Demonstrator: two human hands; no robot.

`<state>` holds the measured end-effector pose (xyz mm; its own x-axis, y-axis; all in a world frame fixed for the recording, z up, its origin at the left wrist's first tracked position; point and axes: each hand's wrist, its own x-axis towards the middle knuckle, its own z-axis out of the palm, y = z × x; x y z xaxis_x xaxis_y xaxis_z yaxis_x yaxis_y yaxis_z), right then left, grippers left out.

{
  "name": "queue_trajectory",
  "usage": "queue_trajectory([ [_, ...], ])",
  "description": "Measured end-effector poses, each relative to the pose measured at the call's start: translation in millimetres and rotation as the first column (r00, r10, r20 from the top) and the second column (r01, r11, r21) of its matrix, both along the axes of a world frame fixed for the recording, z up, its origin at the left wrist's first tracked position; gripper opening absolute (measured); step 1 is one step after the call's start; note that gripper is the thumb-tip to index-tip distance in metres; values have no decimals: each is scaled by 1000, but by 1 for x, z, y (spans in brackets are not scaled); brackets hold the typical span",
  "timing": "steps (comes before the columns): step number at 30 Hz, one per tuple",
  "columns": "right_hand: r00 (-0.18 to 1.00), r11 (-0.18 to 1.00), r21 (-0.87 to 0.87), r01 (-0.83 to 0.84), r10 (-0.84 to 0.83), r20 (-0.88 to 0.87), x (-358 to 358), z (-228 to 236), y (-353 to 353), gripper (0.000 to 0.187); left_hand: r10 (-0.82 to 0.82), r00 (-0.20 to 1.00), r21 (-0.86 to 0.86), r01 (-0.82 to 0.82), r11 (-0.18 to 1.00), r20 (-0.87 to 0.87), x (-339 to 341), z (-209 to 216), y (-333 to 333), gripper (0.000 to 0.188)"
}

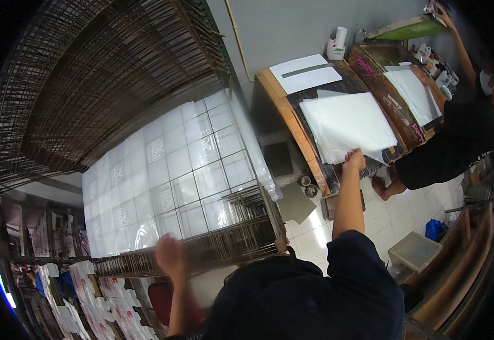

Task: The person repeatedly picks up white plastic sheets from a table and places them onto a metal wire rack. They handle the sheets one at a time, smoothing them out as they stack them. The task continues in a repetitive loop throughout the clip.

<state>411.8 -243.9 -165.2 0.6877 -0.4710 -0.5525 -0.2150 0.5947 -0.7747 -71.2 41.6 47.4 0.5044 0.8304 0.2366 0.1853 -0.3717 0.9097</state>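
Note:
My right hand (355,161) is closed in a pinch at the near corner of a stack of thin, whitish translucent plastic sheets (346,122). The stack lies slightly fanned on a dark, worn table (331,170) with a wooden edge. Smeared by motion, my left hand (171,256) is by the front edge of a wire drying rack (247,218); how its fingers stand does not show. Clear printed plastic sheets (145,175) with white marks lie spread over the rack's wire grid.
Raised wire shelves (111,73) tower at upper left. A white board with a grey slot (305,74) lies at the table's far end. To the right, another person (457,133) works at a neighbouring table. A shallow tray (415,251) and wooden shelving (457,266) stand at lower right.

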Motion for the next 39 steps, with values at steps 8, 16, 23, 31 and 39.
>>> queue_trajectory([
  [8,882,966,-212,-150,228,413,-81,140,-59,33,-779,621,-906,376,195,91,149,-9,-70,68],
  [16,562,861,-320,-395,502,657,-226,270,-126,59,-594,761,-965,182,-188,259,271,-85,-146,76],
  [23,604,855,-438,-277,509,613,-293,300,-115,64,-510,803,-947,306,-92,309,246,-82,-131,17],
  [31,410,726,-397,-561,661,629,-313,338,44,70,-124,836,-758,539,367,535,79,83,95,27],
  [39,228,431,-418,-800,862,453,-300,268,197,53,133,896,-648,198,736,424,-144,55,185,29],
])
